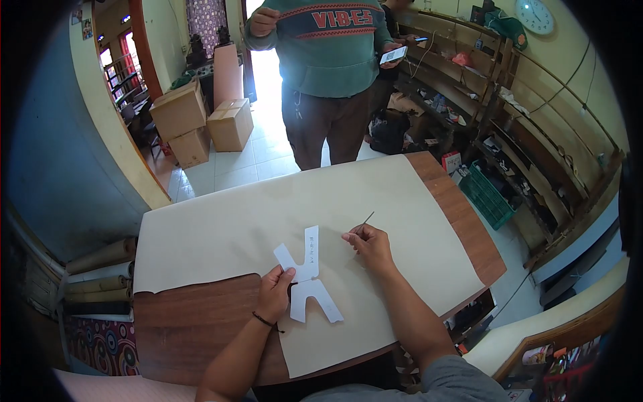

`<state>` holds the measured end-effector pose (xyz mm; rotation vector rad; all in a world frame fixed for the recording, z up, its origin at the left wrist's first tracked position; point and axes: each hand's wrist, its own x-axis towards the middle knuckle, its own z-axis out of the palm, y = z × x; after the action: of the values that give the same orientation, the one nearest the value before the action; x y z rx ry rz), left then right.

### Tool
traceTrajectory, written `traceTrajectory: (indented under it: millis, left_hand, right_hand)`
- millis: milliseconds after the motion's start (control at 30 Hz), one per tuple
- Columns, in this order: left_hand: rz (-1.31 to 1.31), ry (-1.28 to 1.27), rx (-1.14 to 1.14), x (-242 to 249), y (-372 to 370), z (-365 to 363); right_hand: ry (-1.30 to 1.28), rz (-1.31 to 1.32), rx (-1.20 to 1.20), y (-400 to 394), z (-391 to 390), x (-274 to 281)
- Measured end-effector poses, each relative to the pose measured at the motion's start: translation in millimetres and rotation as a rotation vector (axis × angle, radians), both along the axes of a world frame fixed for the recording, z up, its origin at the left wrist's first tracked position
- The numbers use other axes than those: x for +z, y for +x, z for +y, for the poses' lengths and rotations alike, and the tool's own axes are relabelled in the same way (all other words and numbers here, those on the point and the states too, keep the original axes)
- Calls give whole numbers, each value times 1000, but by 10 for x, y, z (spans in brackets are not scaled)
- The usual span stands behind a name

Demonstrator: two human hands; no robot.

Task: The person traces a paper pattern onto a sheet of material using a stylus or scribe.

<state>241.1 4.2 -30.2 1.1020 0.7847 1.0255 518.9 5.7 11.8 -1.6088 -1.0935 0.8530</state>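
My left hand [274,289] is closed on a white paper pattern piece [311,252], its thumb pressing the left edge. This upper piece is forked, with handwriting along its tall arm. Just below it, touching or nearly so, is a second forked white pattern piece [316,300], near my fingers. To the right, my right hand [370,246] is raised over the sheet, pinching a thin dark stick [368,218] that points up and away; its exact kind does not show. Under both hands a large cream sheet [221,234] covers most of the wooden table [194,328].
Across the table stands a person in a green sweatshirt [328,53] holding a phone [393,55]; another person is partly hidden behind. Cardboard boxes [179,110] stand back left. Shelves [462,67] and a green crate [487,194] line the right. Rolled material [100,278] lies at left.
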Motion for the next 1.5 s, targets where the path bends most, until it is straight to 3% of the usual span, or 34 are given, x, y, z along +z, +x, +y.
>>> traceTrajectory:
  millis: [1500]
  left_hand:
    - [-31,4,11,-9,13,-1]
  right_hand:
    - [178,153,65,77,22,-141]
